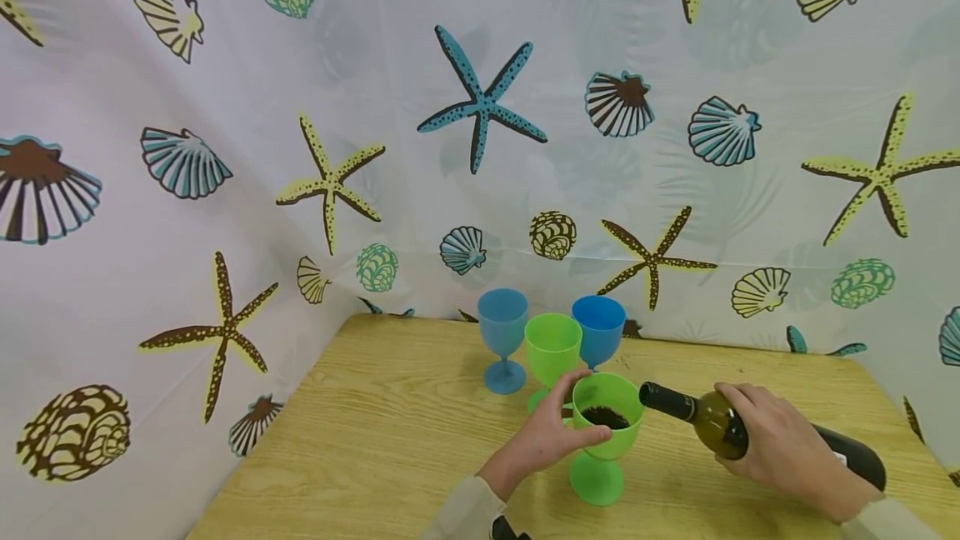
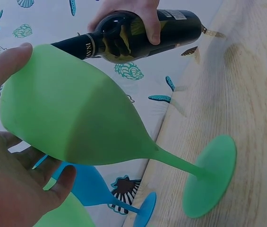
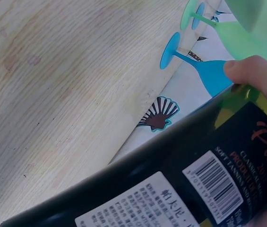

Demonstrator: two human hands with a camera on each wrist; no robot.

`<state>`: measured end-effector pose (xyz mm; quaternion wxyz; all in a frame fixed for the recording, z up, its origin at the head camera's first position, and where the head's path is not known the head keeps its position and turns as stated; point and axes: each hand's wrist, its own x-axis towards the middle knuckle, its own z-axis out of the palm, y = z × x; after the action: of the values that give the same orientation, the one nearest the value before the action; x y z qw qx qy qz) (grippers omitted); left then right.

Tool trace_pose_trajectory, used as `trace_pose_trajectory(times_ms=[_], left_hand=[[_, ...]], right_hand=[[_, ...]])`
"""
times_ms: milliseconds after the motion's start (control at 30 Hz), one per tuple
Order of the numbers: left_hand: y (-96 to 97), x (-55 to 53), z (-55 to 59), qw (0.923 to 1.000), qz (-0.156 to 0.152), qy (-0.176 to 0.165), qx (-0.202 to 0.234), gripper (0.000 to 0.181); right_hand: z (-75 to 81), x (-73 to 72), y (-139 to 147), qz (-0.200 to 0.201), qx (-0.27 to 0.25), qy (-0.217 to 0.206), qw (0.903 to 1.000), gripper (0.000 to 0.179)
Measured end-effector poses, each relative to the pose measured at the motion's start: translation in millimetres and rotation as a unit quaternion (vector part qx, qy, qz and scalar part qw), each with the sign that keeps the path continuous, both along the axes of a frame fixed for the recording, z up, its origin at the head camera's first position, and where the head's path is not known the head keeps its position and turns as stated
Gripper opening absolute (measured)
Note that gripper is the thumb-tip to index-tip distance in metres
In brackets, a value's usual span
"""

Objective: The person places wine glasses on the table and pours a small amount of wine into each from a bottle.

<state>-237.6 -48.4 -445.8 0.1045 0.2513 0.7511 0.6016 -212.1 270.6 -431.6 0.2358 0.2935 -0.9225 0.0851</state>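
Note:
My left hand [image 1: 546, 433] holds the bowl of a light green goblet [image 1: 627, 440], thumb on the near side and fingers round the far side. The goblet stands upright with its foot on the table, and dark liquid [image 1: 606, 417] shows inside. In the left wrist view the goblet [image 2: 76, 104] hides part of the thumb side. My right hand [image 1: 780, 448] grips a dark wine bottle [image 1: 716, 423] round its body. It lies nearly level, its mouth beside the goblet's right rim; no stream is visible. The right wrist view shows the bottle's label [image 3: 213, 187].
Close behind the held goblet stand another green goblet [image 1: 553, 347], a darker blue goblet [image 1: 600, 327] and a lighter blue goblet [image 1: 503, 323]. They share the wooden table [image 1: 360, 440]. A white curtain [image 1: 390, 90] printed with shells and starfish hangs round the table's back and sides.

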Motion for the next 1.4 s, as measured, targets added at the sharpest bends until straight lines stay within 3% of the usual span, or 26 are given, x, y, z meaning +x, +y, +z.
trace_pose_trajectory(times_ms=[367, 567, 700, 967, 1167, 1400], left_hand=[[0.1, -0.5, -4.3, 0.9999, 0.005, 0.006, 0.01, 0.075], [0.1, -0.7, -5.2, 0.9998, 0.014, 0.012, 0.008, 0.077], [0.5, -1.2, -7.4, 0.9997, 0.016, 0.013, 0.01, 0.076], [2.2, -2.3, -9.7, 0.9995, 0.015, 0.023, 0.017, 0.077], [3.3, -2.7, -10.5, 0.9995, 0.009, 0.023, 0.021, 0.079], [4.7, -3.1, -11.4, 0.9994, 0.005, 0.026, 0.022, 0.08]], right_hand=[[1.9, 0.0, 5, -0.02, -0.015, 0.001, 0.9997, 0.09], [6.4, -0.1, 7, -0.022, -0.067, 0.037, 0.9968, 0.092], [10.2, 2.7, 5, -0.041, -0.114, 0.037, 0.9919, 0.091], [13.9, 6.1, 3, -0.075, -0.227, 0.015, 0.9709, 0.089], [16.0, 7.2, 2, -0.124, -0.299, -0.027, 0.9459, 0.089], [12.7, 8.8, -4, -0.17, -0.358, -0.017, 0.918, 0.087]])
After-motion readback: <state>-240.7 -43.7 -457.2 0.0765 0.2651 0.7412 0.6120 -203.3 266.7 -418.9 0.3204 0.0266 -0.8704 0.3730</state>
